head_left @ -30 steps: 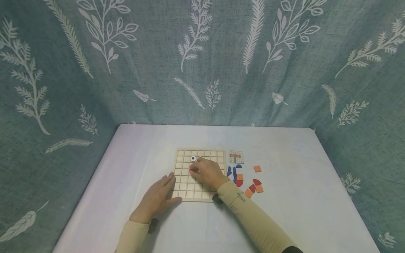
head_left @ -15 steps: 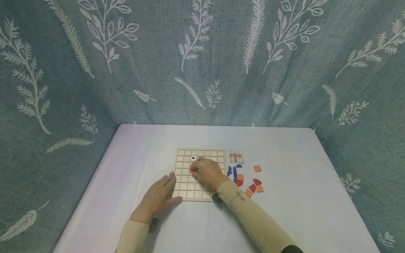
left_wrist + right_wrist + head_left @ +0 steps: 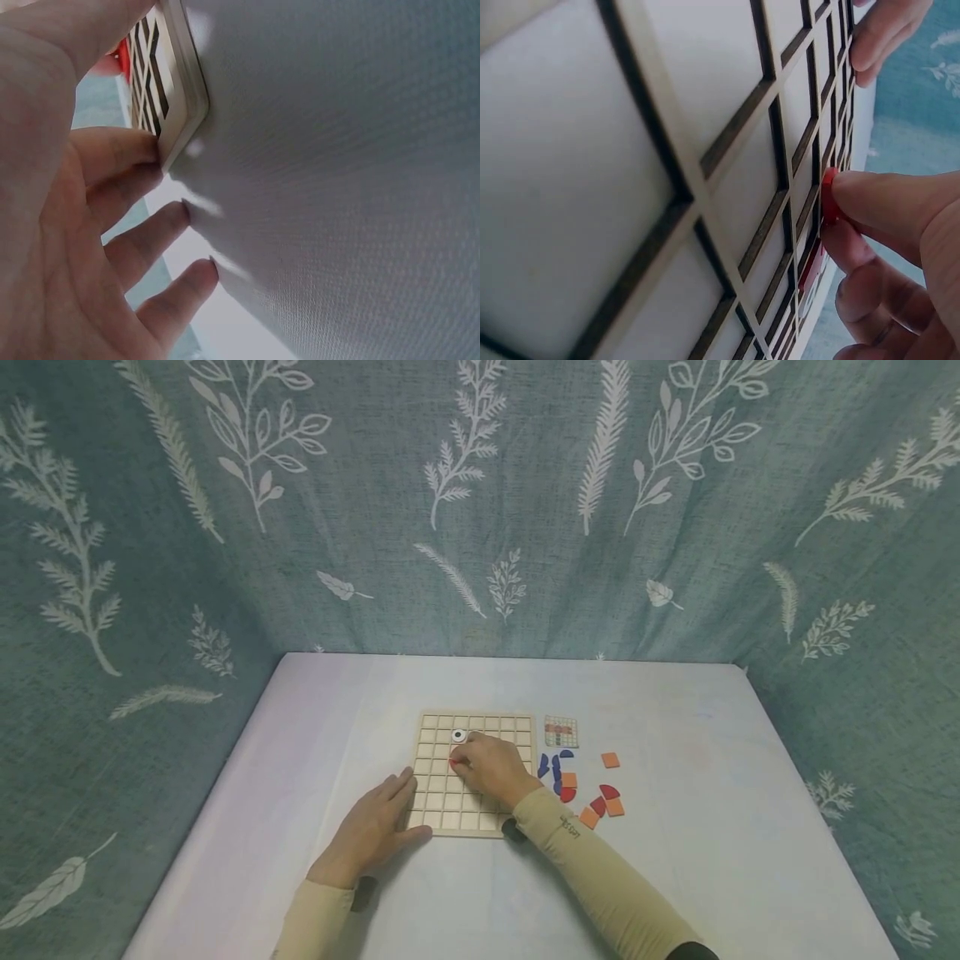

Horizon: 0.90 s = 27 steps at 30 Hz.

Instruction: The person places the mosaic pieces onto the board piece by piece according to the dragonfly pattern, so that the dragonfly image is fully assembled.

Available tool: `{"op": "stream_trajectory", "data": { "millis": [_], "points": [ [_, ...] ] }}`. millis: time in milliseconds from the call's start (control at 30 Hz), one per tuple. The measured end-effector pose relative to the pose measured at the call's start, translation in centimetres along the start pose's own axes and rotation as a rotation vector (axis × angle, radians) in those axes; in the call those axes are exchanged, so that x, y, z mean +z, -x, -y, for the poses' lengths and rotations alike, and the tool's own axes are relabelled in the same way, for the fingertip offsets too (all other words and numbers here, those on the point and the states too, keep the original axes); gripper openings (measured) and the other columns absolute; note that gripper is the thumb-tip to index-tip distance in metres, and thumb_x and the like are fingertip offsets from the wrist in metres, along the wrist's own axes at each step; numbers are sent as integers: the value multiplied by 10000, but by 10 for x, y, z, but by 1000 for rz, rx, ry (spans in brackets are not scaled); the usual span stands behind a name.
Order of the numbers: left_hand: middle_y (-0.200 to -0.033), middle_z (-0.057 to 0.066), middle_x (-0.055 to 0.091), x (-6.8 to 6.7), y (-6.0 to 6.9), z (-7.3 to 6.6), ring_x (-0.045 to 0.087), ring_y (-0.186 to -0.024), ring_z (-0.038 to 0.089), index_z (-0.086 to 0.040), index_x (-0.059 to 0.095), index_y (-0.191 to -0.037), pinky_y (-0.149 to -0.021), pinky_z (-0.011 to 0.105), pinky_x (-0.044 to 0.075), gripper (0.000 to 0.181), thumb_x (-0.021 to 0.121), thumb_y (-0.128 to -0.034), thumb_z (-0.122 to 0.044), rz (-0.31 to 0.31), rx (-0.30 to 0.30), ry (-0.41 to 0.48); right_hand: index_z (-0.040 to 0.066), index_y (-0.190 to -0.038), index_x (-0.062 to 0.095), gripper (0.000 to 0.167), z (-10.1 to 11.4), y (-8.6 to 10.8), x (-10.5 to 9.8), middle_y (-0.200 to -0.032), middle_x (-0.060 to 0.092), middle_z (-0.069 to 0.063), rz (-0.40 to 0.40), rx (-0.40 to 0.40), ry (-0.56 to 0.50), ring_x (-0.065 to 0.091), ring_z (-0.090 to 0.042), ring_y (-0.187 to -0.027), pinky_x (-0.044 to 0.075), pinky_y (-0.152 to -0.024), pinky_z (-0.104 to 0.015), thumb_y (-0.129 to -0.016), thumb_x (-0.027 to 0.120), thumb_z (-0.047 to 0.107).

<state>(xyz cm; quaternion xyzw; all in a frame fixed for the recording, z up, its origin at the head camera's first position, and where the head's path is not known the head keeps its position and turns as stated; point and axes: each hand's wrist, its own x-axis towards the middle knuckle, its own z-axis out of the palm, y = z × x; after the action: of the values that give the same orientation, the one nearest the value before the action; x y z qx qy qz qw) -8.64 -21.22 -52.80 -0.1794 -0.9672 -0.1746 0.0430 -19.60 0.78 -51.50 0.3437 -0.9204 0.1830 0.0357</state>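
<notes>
A wooden grid board (image 3: 435, 803) lies on the white table. My right hand (image 3: 495, 767) is over its middle, pinching a small red tile (image 3: 829, 196) between thumb and fingertips, against the grid. Another red piece (image 3: 811, 267) sits in the grid just beyond, seen in the right wrist view. A white disc with a black dot (image 3: 458, 736) lies in an upper cell; a second one behind my right hand is mostly hidden. My left hand (image 3: 367, 831) rests at the board's left front corner, its fingers extended and touching the edge, as the left wrist view (image 3: 112, 217) shows too.
A patterned card (image 3: 561, 732) lies right of the board. Near it are several blue pieces (image 3: 557, 768), orange squares (image 3: 611, 760) and red quarter-circle pieces (image 3: 609, 792). A leaf-patterned curtain (image 3: 480, 568) surrounds the table (image 3: 675, 860).
Almost nothing differs. My right hand stays at the same cell with the red tile, its fingers shifting very slightly; my left hand has not moved.
</notes>
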Motion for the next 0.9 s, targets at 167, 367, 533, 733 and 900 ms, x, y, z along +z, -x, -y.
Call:
{"op": "stream_trajectory", "data": {
  "millis": [167,367,533,733,900],
  "points": [
    [-1508,254,461,0,1,1,503,-1312,477,92,491,-1437,-1121,557,407,842,817,-841,-405,-13,15,-8,248,-1010,812,103,0,0,3,-948,713,68,-29,-10,25,670,-76,-808,577,-647,-246,-950,737,285],
    [-1502,255,469,0,1,1,510,-1304,478,92,498,-1431,-1116,558,413,844,822,-833,-407,-27,23,-6,261,-1016,811,113,0,0,4,-951,713,67,-23,3,47,675,-80,-802,579,-652,-248,-953,732,311],
    [-1508,252,463,2,2,1,502,-1316,474,90,493,-1437,-1120,557,408,843,818,-839,-408,-18,18,-3,230,-1066,795,158,0,3,4,-977,707,65,-22,17,3,667,-79,-817,575,-677,-245,-965,716,323],
    [-1528,233,448,2,1,1,480,-1344,459,75,482,-1453,-1136,549,393,840,811,-849,-408,4,-7,5,177,-1109,776,179,-2,15,-7,-976,708,16,-101,16,-42,663,-123,-795,589,-636,-283,-946,733,237],
    [-1542,221,434,0,0,-1,463,-1361,452,65,480,-1459,-1148,545,378,834,804,-855,-410,23,-33,9,192,-1136,768,221,-3,32,-20,-947,695,50,-142,54,-36,618,-83,-722,509,-539,-213,-918,734,214]
  ]
}}
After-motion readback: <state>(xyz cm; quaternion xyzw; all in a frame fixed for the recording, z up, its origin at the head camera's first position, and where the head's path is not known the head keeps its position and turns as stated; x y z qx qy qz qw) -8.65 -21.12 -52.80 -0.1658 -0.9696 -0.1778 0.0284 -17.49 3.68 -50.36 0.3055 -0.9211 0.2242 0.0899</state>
